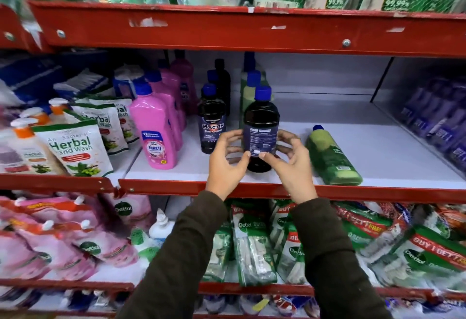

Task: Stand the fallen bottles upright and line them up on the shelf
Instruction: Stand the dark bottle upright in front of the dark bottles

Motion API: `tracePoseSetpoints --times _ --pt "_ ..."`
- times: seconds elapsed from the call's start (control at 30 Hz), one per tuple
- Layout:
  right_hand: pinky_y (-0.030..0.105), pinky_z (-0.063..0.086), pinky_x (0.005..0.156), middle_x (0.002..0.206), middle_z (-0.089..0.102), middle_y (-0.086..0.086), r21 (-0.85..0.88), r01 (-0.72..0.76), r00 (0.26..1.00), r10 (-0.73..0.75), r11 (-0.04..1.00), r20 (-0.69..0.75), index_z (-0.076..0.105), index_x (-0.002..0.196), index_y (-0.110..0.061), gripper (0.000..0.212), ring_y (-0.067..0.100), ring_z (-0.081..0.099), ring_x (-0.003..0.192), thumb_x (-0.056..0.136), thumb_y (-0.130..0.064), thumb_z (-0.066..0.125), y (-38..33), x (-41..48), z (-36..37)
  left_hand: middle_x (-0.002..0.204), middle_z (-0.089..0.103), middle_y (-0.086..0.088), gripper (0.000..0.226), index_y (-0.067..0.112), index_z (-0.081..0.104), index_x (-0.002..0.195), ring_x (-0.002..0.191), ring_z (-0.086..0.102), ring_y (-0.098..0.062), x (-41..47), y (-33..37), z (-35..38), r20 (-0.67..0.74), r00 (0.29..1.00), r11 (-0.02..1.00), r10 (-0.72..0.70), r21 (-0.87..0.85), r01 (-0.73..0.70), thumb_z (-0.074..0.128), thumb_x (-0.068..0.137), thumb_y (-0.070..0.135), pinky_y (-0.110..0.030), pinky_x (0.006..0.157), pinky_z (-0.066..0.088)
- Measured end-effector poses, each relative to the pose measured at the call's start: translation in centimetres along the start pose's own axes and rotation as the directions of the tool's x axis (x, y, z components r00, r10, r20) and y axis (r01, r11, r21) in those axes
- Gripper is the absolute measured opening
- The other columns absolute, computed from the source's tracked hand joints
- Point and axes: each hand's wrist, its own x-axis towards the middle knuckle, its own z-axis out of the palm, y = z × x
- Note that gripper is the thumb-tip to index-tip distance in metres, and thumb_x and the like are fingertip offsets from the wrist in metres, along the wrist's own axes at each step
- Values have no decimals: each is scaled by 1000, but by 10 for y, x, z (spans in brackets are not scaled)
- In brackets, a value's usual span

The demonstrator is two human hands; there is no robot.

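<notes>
A dark floor-cleaner bottle point(261, 121) with a blue cap stands upright near the front of the white shelf point(378, 142), its back label facing me. My left hand point(227, 164) and my right hand point(290, 164) cup it from both sides, fingertips on the lower label. To its right a green bottle point(332, 159) lies on its side, cap pointing to the back. Left of my hands another dark bottle point(211, 121) stands upright with more behind it. Pale green bottles point(248, 91) stand in a row behind the held one.
Pink bottles point(155, 129) stand in a row at the left, beside herbal hand-wash pouches point(73, 149). Purple packs point(433, 121) fill the right bay. A red beam point(227, 31) crosses overhead. Refill pouches point(252, 243) crowd the lower shelf.
</notes>
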Motion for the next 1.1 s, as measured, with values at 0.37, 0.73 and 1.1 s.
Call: tracePoseSetpoints --times 0.37,0.73,1.1 --pt "34 52 102 128 61 19 -26 -12 993 15 1000 120 52 126 -3 56 28 61 118 77 8 75 25 4 101 111 58 15 47 27 45 119 98 61 11 7 -27 -78 -152 987 996 -56 54 65 61 88 -4 -7 82 49" --pt "16 53 91 110 67 -7 -40 38 995 -34 998 92 51 109 -18 43 2 68 103 80 4 74 38 2 96 99 56 10 18 13 47 111 93 58 -4 14 -32 -83 -176 983 996 -49 71 62 40 100 0 -15 86 48" --pt "26 53 98 124 60 3 -168 63 958 -12 984 288 47 133 -13 63 17 64 113 79 -13 80 34 0 94 138 50 2 41 23 40 141 136 45 -14 10 -31 -84 75 990 986 -120 126 109 40 102 9 -27 117 32"
